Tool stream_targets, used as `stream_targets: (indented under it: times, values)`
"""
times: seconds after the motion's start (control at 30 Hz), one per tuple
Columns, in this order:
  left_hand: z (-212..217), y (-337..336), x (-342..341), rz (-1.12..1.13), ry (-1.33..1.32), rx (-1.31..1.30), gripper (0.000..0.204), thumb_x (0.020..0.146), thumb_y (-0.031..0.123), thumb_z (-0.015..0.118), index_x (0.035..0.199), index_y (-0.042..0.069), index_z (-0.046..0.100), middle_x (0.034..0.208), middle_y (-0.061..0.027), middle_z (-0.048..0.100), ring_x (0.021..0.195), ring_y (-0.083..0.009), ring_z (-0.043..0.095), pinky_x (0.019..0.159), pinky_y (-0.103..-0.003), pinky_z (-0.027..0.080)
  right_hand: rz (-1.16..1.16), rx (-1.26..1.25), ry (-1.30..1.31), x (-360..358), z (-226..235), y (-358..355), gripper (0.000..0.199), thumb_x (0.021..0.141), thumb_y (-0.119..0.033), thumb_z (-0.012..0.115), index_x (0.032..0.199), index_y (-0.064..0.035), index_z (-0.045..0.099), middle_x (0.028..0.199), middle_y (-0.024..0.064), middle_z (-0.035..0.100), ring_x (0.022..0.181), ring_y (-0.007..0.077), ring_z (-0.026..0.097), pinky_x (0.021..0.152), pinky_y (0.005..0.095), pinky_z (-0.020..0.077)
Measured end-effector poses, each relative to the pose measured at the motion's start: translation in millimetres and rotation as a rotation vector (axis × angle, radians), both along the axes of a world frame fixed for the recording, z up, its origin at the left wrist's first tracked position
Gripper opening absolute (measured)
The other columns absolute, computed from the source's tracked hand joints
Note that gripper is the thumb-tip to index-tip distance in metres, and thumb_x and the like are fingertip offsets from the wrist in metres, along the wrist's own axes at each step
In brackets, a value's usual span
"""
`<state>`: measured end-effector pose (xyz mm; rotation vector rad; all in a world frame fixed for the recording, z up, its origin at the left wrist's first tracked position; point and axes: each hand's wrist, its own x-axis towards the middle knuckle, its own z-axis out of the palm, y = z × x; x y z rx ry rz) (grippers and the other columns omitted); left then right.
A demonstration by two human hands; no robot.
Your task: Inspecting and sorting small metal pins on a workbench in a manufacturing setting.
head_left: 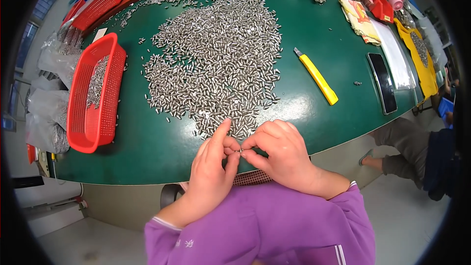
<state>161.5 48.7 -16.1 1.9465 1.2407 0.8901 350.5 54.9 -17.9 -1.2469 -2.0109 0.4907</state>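
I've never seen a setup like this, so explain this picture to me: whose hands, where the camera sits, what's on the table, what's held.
There is no machine here: the left hand and right hand are the wearer's own. The camera is worn on their head and looks down; its wide round lens bends straight edges, and the purple sleeves come in from below.

On the green table lies a big pile of small metal pieces. To its left is a red basket holding more; to its right, a yellow knife and a phone.

Between both hands' fingertips is one tiny piece, too small to make out well.
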Motion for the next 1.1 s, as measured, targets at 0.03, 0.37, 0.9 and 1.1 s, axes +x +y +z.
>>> stream_targets:
  times: [0.03,0.37,0.9,1.1]
  values:
    - [0,0,0,0.000,-0.006,0.002,0.070,0.082,-0.012,0.067,0.147,-0.002,0.043,0.093,-0.0089,0.064,0.084,-0.0240,0.063,0.076,-0.036,0.053,0.003,-0.004,-0.002,0,0,0,0.017,0.075,-0.016,0.081,0.086,-0.0137,0.068,0.085,0.0024,0.057,0.082,0.0254,0.059,0.073,0.0402,0.0463]
    - [-11,-4,-2,0.042,-0.103,-0.029,0.076,0.082,-0.012,0.070,0.150,-0.003,0.038,0.093,-0.0082,0.066,0.085,-0.0211,0.064,0.074,-0.033,0.054,0.008,-0.019,-0.001,-2,-1,-1,0.018,0.074,-0.015,0.081,0.085,-0.0141,0.067,0.086,0.0013,0.057,0.085,0.0242,0.058,0.076,0.0397,0.0445]
    - [-19,-7,-3,0.045,-0.213,0.019,0.072,0.085,-0.011,0.069,0.148,-0.002,0.036,0.092,-0.0073,0.068,0.080,-0.0152,0.065,0.075,-0.029,0.054,-0.010,-0.028,0.095,-4,-2,-1,0.016,0.072,-0.011,0.081,0.081,-0.0143,0.069,0.084,-0.0001,0.063,0.083,0.0222,0.061,0.075,0.0377,0.0461]
    - [-17,-6,-2,0.041,-0.279,-0.021,0.073,0.086,-0.012,0.068,0.150,0.000,0.033,0.094,-0.0080,0.068,0.080,-0.0142,0.066,0.075,-0.027,0.055,0.011,-0.019,0.093,-3,-7,-3,0.018,0.077,-0.017,0.081,0.087,-0.0144,0.067,0.090,0.0012,0.062,0.088,0.0242,0.061,0.080,0.0400,0.0459]
